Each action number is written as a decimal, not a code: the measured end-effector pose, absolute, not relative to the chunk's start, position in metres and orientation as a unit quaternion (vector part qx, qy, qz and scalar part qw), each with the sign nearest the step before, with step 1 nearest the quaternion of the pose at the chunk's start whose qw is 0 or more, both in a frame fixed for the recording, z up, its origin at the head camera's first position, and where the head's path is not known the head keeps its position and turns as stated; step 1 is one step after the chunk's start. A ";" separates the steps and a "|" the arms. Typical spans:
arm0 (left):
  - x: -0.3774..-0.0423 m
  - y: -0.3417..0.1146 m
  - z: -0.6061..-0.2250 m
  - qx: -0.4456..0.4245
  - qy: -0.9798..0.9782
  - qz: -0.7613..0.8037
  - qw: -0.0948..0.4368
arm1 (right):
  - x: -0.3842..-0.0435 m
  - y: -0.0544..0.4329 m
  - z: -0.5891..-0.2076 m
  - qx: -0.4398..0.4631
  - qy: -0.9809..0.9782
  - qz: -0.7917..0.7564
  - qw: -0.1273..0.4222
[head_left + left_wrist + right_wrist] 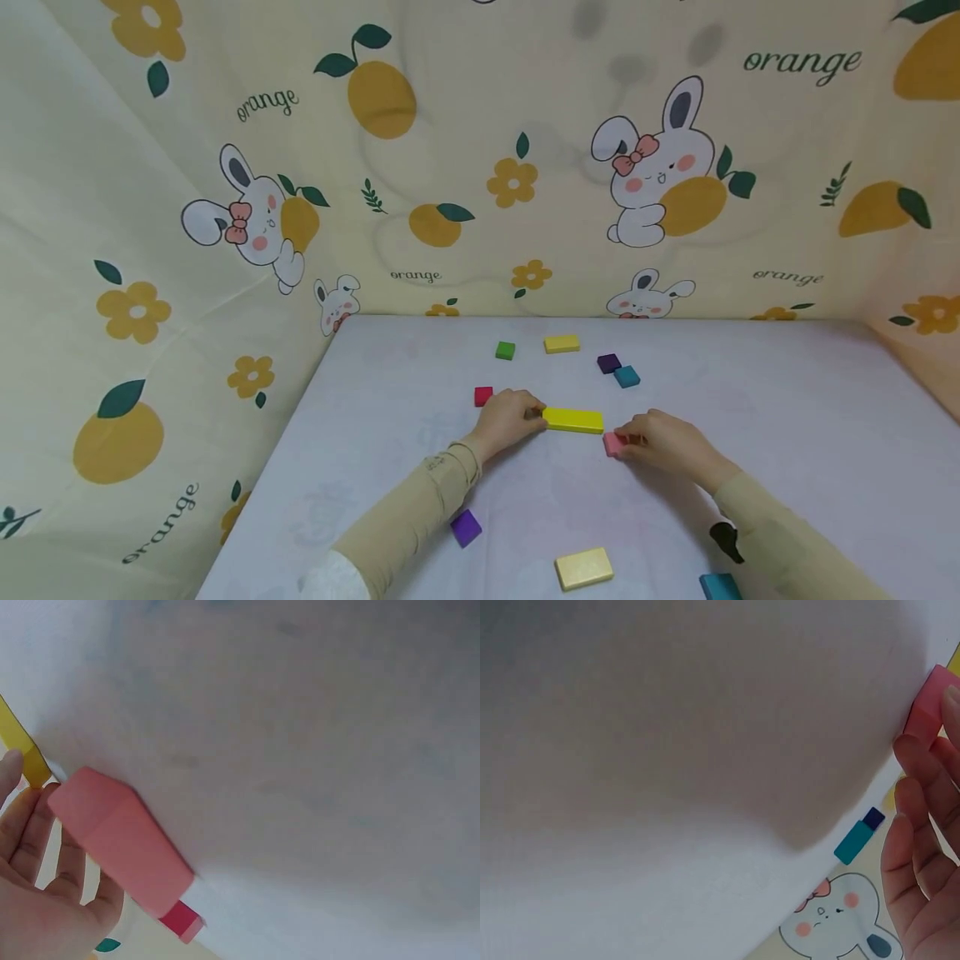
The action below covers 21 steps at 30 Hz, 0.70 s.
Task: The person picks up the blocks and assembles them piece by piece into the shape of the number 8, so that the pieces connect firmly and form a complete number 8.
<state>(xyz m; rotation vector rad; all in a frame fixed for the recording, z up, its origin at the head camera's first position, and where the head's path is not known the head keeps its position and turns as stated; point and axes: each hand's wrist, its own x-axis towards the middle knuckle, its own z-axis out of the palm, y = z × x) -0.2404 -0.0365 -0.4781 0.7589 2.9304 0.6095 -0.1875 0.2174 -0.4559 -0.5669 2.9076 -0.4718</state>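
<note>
Near the middle of the table, my left hand (pixel 512 423) pinches the left end of a long yellow block (pixel 573 420) that lies flat. Beside its fingers in the left wrist view is a pink block (pixel 127 840), which the hand hides in the head view. Just behind that hand lies a red block (pixel 483 396). My right hand (pixel 667 446) holds another pink block (pixel 612 444) between thumb and fingers, near the yellow block's right end. The right wrist view shows this pink block (pixel 928 709) at the fingertips.
Toward the back lie a green block (pixel 506 351), a shorter yellow block (pixel 562 344), a dark purple block (pixel 609 363) and a teal block (pixel 627 377). Nearer me are a purple block (pixel 467 528), a pale yellow block (pixel 584 568) and a blue block (pixel 720 587). Patterned cloth (pixel 465 167) hangs behind.
</note>
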 end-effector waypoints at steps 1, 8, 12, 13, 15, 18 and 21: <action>-0.240 -0.037 -0.478 0.246 0.949 0.195 0.028 | -0.187 0.217 -0.456 -0.184 0.967 -0.158 0.072; -0.242 -0.037 -0.479 0.253 0.949 0.188 0.026 | -0.188 0.213 -0.456 -0.170 0.972 -0.154 0.061; -0.243 -0.037 -0.480 0.263 0.948 0.178 0.020 | -0.187 0.211 -0.456 -0.170 0.972 -0.153 0.052; -0.243 -0.037 -0.480 0.265 0.948 0.175 0.019 | -0.187 0.211 -0.456 -0.172 0.972 -0.154 0.052; -0.243 -0.037 -0.480 0.269 0.948 0.168 0.017 | -0.187 0.211 -0.456 -0.174 0.971 -0.156 0.052; -0.243 -0.037 -0.478 0.271 0.948 0.165 0.021 | -0.187 0.211 -0.457 -0.176 0.971 -0.155 0.051; -0.243 -0.037 -0.476 0.273 0.948 0.162 0.026 | -0.186 0.212 -0.457 -0.179 0.971 -0.149 0.048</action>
